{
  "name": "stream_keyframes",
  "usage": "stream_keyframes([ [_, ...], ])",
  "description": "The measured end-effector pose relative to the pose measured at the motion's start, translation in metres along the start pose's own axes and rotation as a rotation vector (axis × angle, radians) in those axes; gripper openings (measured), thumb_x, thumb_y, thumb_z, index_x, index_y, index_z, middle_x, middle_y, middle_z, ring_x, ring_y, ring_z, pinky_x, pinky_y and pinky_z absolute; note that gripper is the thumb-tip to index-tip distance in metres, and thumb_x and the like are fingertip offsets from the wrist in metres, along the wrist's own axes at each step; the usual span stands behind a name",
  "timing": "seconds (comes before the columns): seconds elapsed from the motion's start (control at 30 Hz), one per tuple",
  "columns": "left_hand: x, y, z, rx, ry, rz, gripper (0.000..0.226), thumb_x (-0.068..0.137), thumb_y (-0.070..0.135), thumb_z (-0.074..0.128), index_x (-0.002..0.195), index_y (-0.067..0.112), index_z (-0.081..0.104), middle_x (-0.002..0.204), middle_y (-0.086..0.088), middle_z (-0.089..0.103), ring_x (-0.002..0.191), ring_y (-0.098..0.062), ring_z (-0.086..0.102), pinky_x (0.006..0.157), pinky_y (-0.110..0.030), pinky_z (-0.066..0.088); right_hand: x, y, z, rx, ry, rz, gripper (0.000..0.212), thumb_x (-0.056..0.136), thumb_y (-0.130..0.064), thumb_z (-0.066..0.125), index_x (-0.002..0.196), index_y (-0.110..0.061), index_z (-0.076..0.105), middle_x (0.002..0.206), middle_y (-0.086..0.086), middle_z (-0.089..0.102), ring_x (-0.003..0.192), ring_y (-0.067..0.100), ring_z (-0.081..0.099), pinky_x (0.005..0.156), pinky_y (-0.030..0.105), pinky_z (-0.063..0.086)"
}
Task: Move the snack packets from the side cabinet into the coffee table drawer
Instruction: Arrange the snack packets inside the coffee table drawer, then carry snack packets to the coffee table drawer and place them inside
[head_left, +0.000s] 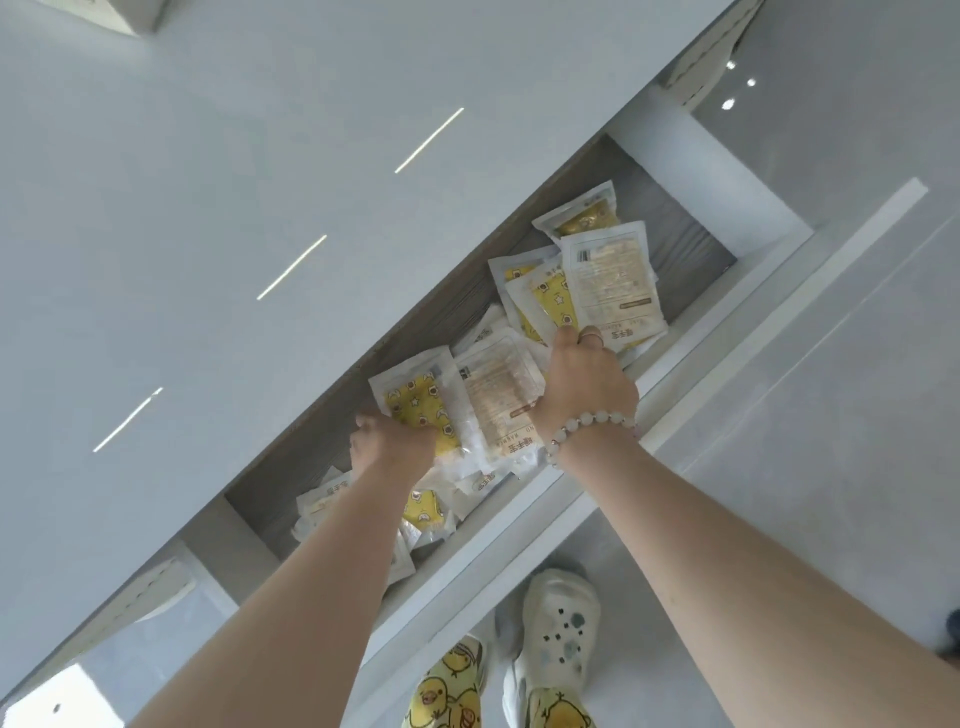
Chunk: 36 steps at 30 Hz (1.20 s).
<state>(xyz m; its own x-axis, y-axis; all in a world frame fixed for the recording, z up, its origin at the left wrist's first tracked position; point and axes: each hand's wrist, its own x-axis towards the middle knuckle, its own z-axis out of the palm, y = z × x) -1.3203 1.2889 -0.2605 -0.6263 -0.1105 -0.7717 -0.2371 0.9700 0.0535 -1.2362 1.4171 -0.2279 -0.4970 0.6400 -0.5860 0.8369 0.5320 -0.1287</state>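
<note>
Jutting from under the pale glossy desk (208, 208), the open drawer (685, 234) holds the snack packets (613, 270) in loose overlapping heaps. They look light, flat and limp, with slick film that probably slides, so a sealed edge or a stack pressed flat seems the surest hold. The left hand (395, 441), blurred, curls its fingers round the lower edge of a yellow-printed packet (421, 410). The right hand (587, 379) lies knuckles-up on the middle heap, and it is unclear whether it grips or merely presses.

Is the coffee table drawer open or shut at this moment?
Open. The drawer is pulled out from under the table top, so its inside shows, with snack packets lying in it.
</note>
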Motion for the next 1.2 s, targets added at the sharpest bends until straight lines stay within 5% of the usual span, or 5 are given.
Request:
stream_keyframes([
  [0.13,-0.031,0.003,-0.005,0.226,-0.005,0.119,0.061,0.091,0.024,0.053,0.141,0.001,0.027,0.140,-0.019,0.036,0.129,-0.032,0.039,0.105,-0.038,0.035,-0.014,0.006,-0.021,0.000,0.039,-0.123,0.044,0.087,-0.008,0.059,0.128,-0.008,0.045,0.127,0.011,0.046,0.112,0.024,0.051,0.073,0.029,0.045],
  [0.47,-0.163,-0.003,-0.113,0.095,0.026,0.403,0.049,0.090,0.019,0.048,0.137,0.017,0.039,0.132,-0.004,0.049,0.111,-0.023,0.054,0.088,-0.034,0.048,-0.127,0.003,-0.132,-0.102,0.109,-0.339,0.036,0.098,-0.027,0.039,0.131,-0.013,0.039,0.134,0.005,0.044,0.117,0.019,0.045,0.088,0.028,0.044],
  [0.6,-0.230,-0.031,-0.182,0.225,0.159,0.465,0.047,0.093,0.022,0.045,0.139,0.019,0.036,0.134,-0.002,0.046,0.122,-0.020,0.046,0.099,-0.032,0.037,-0.196,-0.021,-0.186,-0.183,0.119,-0.461,0.038,0.100,-0.031,0.032,0.133,-0.013,0.038,0.137,0.005,0.042,0.122,0.020,0.042,0.098,0.029,0.040],
  [0.9,-0.337,-0.125,-0.321,0.210,0.406,0.474,0.041,0.094,0.024,0.044,0.136,0.022,0.042,0.134,0.000,0.048,0.126,-0.021,0.044,0.102,-0.033,0.034,-0.329,-0.136,-0.292,-0.325,0.302,-0.817,0.038,0.101,-0.028,0.027,0.132,-0.013,0.043,0.135,0.009,0.044,0.122,0.025,0.042,0.097,0.036,0.039],
  [1.2,-0.382,-0.287,-0.378,0.131,0.577,0.343,0.038,0.097,0.031,0.038,0.134,0.023,0.044,0.129,0.001,0.052,0.122,-0.019,0.047,0.101,-0.033,0.032,-0.460,-0.245,-0.279,-0.464,0.282,-1.040,0.040,0.100,-0.027,0.027,0.135,-0.013,0.039,0.137,0.009,0.040,0.123,0.025,0.040,0.097,0.035,0.039],
])
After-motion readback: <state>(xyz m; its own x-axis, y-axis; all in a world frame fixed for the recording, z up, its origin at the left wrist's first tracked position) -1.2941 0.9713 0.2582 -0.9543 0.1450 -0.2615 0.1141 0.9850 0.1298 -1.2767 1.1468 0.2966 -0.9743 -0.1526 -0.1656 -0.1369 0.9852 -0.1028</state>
